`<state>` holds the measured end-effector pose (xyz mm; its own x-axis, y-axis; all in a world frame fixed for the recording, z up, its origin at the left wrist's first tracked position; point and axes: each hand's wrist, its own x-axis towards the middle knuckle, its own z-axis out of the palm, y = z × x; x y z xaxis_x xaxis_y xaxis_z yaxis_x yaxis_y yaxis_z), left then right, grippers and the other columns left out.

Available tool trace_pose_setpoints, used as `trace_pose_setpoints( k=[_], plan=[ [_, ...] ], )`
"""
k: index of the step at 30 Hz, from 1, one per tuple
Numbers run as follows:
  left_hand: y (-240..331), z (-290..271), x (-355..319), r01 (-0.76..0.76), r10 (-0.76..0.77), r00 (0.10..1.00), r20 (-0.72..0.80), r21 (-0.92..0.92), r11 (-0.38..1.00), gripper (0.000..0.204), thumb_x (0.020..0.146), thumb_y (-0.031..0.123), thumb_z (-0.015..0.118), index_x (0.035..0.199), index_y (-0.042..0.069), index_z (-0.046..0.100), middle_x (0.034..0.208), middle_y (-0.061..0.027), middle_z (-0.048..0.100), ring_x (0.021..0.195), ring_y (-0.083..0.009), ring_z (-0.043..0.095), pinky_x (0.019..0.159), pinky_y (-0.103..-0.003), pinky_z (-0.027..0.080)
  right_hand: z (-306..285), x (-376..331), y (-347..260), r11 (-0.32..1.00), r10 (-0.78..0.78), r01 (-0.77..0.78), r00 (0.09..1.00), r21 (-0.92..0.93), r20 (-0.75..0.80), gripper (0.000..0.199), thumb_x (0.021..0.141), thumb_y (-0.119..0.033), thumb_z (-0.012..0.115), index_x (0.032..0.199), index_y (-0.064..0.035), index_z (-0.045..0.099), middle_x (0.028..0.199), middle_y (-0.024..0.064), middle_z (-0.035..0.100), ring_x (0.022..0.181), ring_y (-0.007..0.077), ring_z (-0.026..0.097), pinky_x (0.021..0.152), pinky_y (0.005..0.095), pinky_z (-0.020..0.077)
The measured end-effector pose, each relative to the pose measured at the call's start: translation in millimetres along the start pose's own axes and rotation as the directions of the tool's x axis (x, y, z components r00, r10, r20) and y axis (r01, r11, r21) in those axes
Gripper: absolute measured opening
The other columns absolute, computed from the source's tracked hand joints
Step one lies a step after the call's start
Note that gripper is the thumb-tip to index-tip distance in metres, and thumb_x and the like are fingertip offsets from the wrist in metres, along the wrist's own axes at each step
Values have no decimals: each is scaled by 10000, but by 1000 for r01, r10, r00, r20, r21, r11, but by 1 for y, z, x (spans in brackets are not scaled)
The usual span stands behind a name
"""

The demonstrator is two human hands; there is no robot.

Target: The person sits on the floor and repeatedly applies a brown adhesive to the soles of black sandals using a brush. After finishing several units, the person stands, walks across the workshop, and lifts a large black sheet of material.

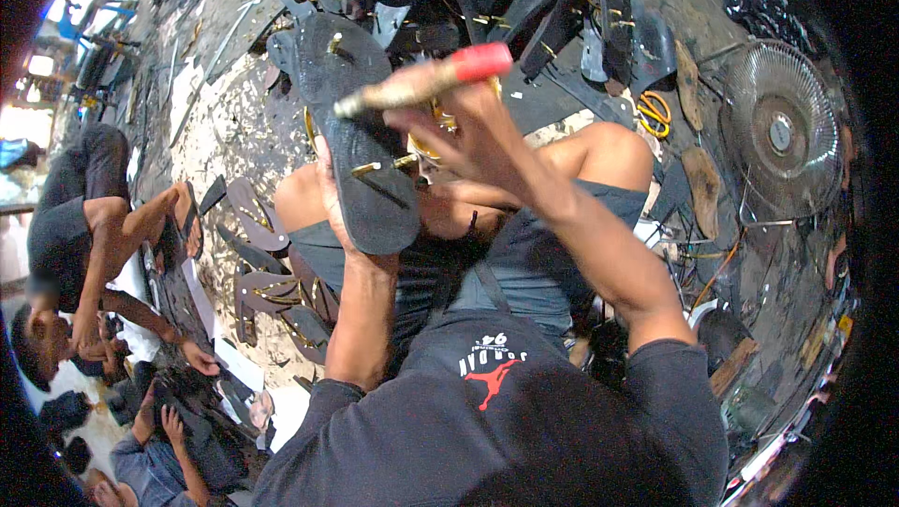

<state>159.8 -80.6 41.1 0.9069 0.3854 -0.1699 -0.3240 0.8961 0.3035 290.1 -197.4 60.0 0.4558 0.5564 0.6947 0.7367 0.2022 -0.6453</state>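
In front of my lap my left hand (330, 191) grips a black sandal sole (370, 203) by its left edge, fingers mostly behind it. Yellow strap ends poke out through the sole's face at its toe and middle. My right hand (459, 128), blurred by motion, is closed round a brush (412, 88) with a red end. The brush's pale tip lies over the middle of the sole; whether it touches cannot be made out.
A heap of dark sandals (524, 11) with yellow strap ends lies beyond my knees. More sandals (267, 292) lie left. A fan (780, 135) stands right, near a yellow cord loop (655, 114). Two people sit at the left, one with a hand (198, 357) over papers.
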Motion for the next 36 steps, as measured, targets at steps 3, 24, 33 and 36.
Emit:
trace_pose_setpoints(
  k=[3, 24, 33, 36],
  plan=[
    [17, -18, 22, -56, 51, 995, 82, 61, 997, 661, 1008, 569, 449, 1404, 40, 455, 1256, -231, 610, 1052, -357, 663, 852, -480, 608, 30, -66, -40, 847, 261, -241, 965, 473, 23, 308, 885, -90, 716, 1189, -78, 664, 1101, 143, 681, 1043, 318, 653, 937, 426, 494],
    [-177, 72, 271, 370, -339, 929, -151, 315, 874, 685, 958, 687, 437, 1194, 62, 586, 1124, -195, 678, 978, -316, 656, 826, -476, 536, -128, -80, -74, 879, 467, -445, 733, 171, -495, 307, 939, -178, 706, 1150, 26, 615, 1063, 88, 680, 974, 152, 618, 887, 309, 494],
    [37, 2, 172, -295, 178, 952, 251, 587, 754, 369, 1055, 429, 477, 830, 138, 454, 710, 10, 439, 658, -122, 449, 608, -268, 378, -101, -97, -13, 770, 625, -577, 595, 273, -506, 306, 966, -179, 684, 1198, 4, 608, 1143, 58, 646, 1028, 136, 593, 903, 289, 478],
    [166, -41, 97, -452, 578, 810, 99, 734, 507, 507, 1029, 520, 482, 707, 136, 402, 602, 15, 368, 594, -126, 410, 607, -272, 374, -92, -76, -5, 733, 678, -509, 597, 450, -429, 358, 971, -190, 670, 1242, 28, 584, 1196, 112, 644, 1078, 184, 610, 971, 329, 480]
  ],
)
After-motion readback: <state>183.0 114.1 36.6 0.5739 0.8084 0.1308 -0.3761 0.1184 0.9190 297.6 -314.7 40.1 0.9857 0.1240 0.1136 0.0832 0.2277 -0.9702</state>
